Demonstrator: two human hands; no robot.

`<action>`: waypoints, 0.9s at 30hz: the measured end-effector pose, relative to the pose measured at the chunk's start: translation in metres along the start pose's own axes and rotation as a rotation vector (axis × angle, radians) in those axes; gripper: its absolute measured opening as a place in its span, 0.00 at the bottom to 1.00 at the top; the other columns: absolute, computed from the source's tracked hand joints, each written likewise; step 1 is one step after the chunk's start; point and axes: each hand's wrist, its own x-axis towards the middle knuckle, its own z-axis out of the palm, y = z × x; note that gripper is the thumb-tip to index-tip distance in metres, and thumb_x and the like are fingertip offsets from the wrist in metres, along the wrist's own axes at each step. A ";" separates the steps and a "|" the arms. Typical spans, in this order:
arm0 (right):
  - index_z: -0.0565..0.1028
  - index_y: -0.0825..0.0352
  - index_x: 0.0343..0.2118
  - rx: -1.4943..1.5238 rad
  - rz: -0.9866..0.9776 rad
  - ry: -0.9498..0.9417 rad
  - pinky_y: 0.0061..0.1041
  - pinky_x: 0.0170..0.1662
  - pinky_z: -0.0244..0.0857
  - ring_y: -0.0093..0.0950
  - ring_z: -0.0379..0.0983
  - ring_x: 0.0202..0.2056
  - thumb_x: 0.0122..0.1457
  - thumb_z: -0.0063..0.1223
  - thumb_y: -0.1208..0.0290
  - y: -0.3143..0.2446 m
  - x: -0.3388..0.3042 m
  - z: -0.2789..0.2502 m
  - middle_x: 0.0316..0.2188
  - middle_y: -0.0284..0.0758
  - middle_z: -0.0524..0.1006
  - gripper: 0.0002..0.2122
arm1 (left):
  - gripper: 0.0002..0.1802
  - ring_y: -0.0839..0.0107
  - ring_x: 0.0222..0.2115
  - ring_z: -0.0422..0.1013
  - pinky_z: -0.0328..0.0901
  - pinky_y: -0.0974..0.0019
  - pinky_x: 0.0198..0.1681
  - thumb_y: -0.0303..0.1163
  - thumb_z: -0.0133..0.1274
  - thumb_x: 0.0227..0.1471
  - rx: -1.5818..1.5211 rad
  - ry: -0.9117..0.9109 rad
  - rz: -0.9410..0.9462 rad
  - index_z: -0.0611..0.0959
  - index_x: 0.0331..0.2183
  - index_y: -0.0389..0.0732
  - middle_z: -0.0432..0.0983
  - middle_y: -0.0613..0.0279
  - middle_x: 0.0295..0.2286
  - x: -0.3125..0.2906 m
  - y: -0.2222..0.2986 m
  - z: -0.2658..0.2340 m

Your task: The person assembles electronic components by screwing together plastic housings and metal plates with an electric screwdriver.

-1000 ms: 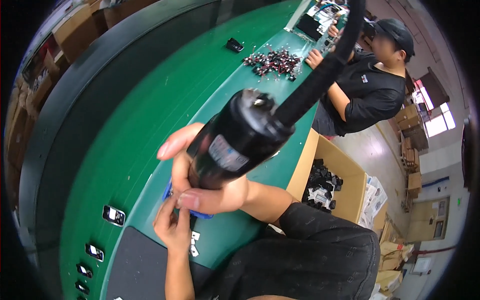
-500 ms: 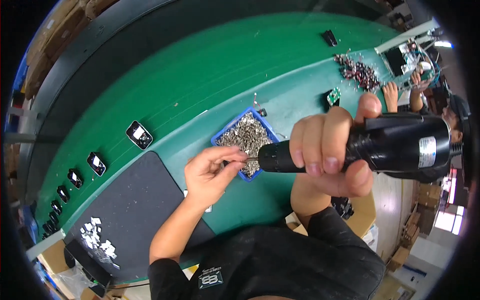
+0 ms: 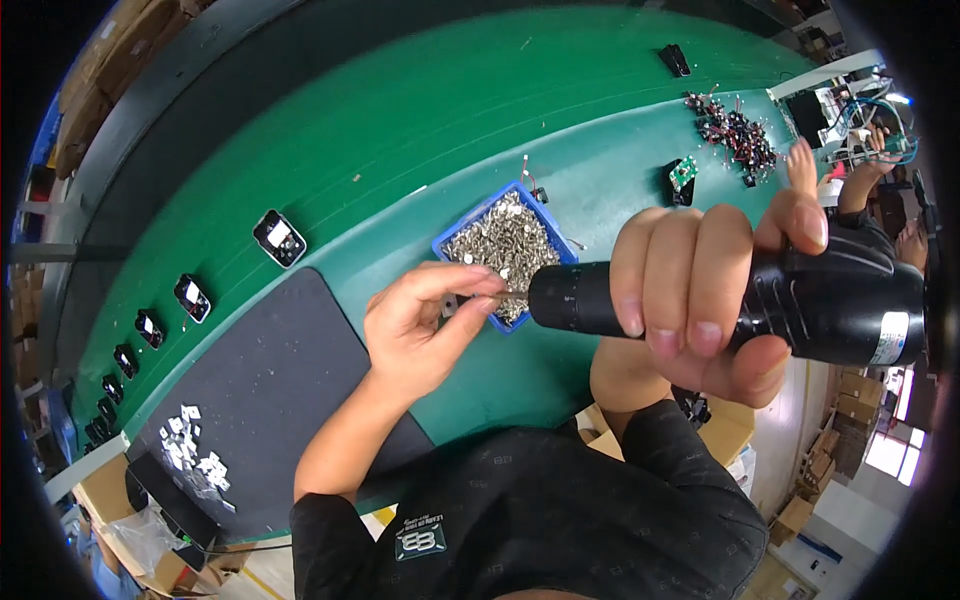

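Observation:
My right hand [image 3: 690, 290] is wrapped round a black electric screwdriver [image 3: 575, 298], which lies level and points left. Its thin bit [image 3: 513, 295] reaches the thumb and fingertips of my left hand [image 3: 410, 325]. Those fingers are pinched at the bit's tip; whether they also hold a small screw is hidden. Just beyond my hands, a blue tray [image 3: 552, 222] is filled with loose metal screws [image 3: 510, 235]. The screwdriver and my left fingertips cover part of its near side.
A dark mat [image 3: 290, 370] bears scattered small white pieces [image 3: 190, 450]. Several black-cased devices [image 3: 279, 238] line the green belt at the left. A wired parts heap [image 3: 735, 140], a green circuit board [image 3: 682, 174] and a co-worker's hand [image 3: 800, 168] are at the far right.
My right hand and the screwdriver have shifted a little right in the picture, while the tray appears slightly higher. My left fingers stay pinched at the bit. The co-worker's hand has lifted.

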 end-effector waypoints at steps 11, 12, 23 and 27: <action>0.55 0.58 0.57 -0.043 -0.025 0.013 0.21 0.27 0.65 0.20 0.69 0.21 0.58 0.54 0.61 0.007 -0.005 0.000 0.22 0.25 0.70 0.28 | 0.19 0.67 0.35 0.77 0.72 0.68 0.39 0.11 0.58 0.41 0.414 0.027 0.110 0.77 0.39 0.32 0.78 0.52 0.32 -0.001 0.006 0.000; 0.55 0.59 0.57 -0.051 -0.014 0.033 0.21 0.26 0.66 0.21 0.69 0.22 0.58 0.55 0.62 0.006 -0.003 -0.002 0.23 0.25 0.71 0.27 | 0.18 0.68 0.34 0.77 0.72 0.69 0.38 0.12 0.60 0.41 0.439 0.035 0.107 0.78 0.38 0.32 0.79 0.53 0.31 0.003 0.004 0.001; 0.59 0.73 0.47 0.345 -0.055 0.087 0.22 0.24 0.65 0.22 0.67 0.18 0.50 0.60 0.74 0.032 -0.007 -0.006 0.16 0.31 0.68 0.25 | 0.23 0.66 0.37 0.75 0.70 0.66 0.43 0.10 0.55 0.44 0.274 0.121 -0.089 0.73 0.44 0.30 0.76 0.49 0.37 -0.017 -0.011 -0.021; 0.58 0.76 0.47 0.302 -0.006 0.132 0.19 0.23 0.65 0.20 0.67 0.17 0.47 0.56 0.79 0.027 -0.007 -0.013 0.17 0.31 0.68 0.25 | 0.22 0.64 0.38 0.75 0.69 0.65 0.45 0.10 0.55 0.44 0.256 0.030 -0.102 0.72 0.44 0.29 0.74 0.47 0.40 -0.008 -0.015 -0.014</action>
